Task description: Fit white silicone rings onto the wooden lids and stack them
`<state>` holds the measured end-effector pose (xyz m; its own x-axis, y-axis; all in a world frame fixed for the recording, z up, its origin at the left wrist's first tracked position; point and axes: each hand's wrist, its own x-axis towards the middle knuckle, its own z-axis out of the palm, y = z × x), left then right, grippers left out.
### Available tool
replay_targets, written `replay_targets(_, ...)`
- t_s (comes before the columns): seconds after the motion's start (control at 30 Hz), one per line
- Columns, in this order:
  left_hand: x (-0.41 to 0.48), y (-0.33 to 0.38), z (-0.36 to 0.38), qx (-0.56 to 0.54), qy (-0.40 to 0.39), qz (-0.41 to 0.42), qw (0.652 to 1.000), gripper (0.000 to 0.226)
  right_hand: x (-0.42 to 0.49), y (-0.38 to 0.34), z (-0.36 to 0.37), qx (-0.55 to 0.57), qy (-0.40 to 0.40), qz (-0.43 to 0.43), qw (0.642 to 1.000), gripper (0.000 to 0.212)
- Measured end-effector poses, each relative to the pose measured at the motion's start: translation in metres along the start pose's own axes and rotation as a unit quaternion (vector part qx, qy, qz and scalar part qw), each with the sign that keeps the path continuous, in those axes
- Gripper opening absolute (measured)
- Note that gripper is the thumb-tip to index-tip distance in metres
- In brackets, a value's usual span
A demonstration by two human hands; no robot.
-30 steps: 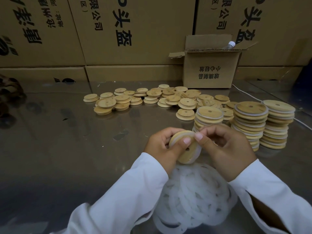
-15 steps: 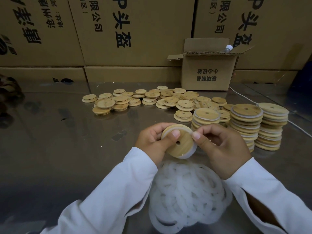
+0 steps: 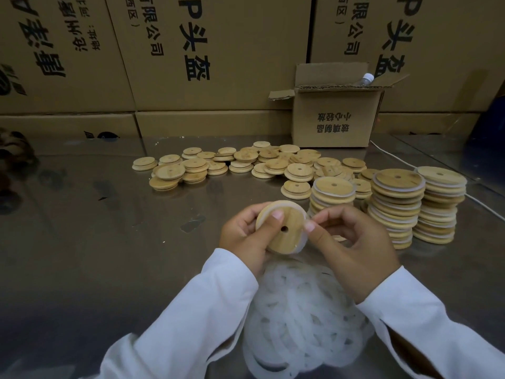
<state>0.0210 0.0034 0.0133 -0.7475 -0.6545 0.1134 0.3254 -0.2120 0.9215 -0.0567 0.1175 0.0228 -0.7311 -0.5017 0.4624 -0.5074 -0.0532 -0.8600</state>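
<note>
We are working at a shiny metal table [image 3: 82, 255] pushed against a wall of big cardboard boxes [image 3: 218, 50], with a small open box [image 3: 336, 119] sitting at the far edge. In front of that box, bare wooden lids [image 3: 246, 162] are lying scattered in low heaps. Towards the right edge, three stacks of finished lids [image 3: 396, 203] are standing close together. At the near edge, right under our wrists, a loose pile of white rings [image 3: 300, 318] is waiting.

We are holding one lid [image 3: 284, 231] up above that pile. Our left hand [image 3: 240, 236] is gripping it, fingers curled behind and the thumb pressing across its face. Our right hand [image 3: 352, 247] is pinching the ring [image 3: 300, 246] at the lid's right rim between thumb and forefinger.

We are judging this to be the seating step: white is showing around much of the rim, so the ring looks mostly on. Next we are likely needing to work the last stretch down evenly, checking for twists. After that we are setting the lid squarely on a stack, since the taller ones look easy to topple.
</note>
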Motion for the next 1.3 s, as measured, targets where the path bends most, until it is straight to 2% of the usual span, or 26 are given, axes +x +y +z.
replay_targets(0.17, -0.002, 0.001, 0.001, -0.037, -0.013, -0.026, 0.999, 0.023, 0.000, 0.004, -0.001, -0.071, 0.017, -0.049, 0.996, 0.004)
replay_targets(0.33, -0.003, -0.004, 0.000, 0.120, -0.021, 0.004, 0.993, 0.014, 0.000, 0.008, -0.002, -0.123, -0.006, -0.086, 0.989, 0.016)
replay_targets(0.43, -0.004, -0.006, 0.000, 0.161, -0.034, 0.016, 0.986, 0.009, -0.001, 0.010, -0.001, -0.147, -0.027, -0.103, 0.983, 0.021)
replay_targets(0.53, -0.004, -0.006, -0.001, 0.187, -0.039, 0.024, 0.981, 0.008, 0.001, 0.010, -0.003, -0.147, -0.029, -0.098, 0.984, 0.029)
replay_targets(0.73, -0.003, -0.003, 0.000, 0.231, -0.051, 0.042, 0.971, 0.008, 0.006, 0.008, -0.006, -0.105, -0.060, -0.021, 0.992, 0.022)
replay_targets(0.93, -0.002, 0.001, 0.000, 0.158, -0.050, 0.024, 0.986, 0.010, 0.012, 0.002, -0.009, -0.062, -0.081, 0.020, 0.995, 0.021)
replay_targets(1.13, 0.000, 0.006, 0.002, 0.106, -0.007, 0.009, 0.994, 0.011, 0.008, 0.001, -0.007, -0.134, -0.071, -0.029, 0.988, 0.017)
replay_targets(1.3, 0.001, 0.008, -0.004, 0.124, -0.011, 0.026, 0.992, 0.011, 0.006, 0.001, -0.006, -0.120, -0.068, -0.034, 0.990, 0.021)
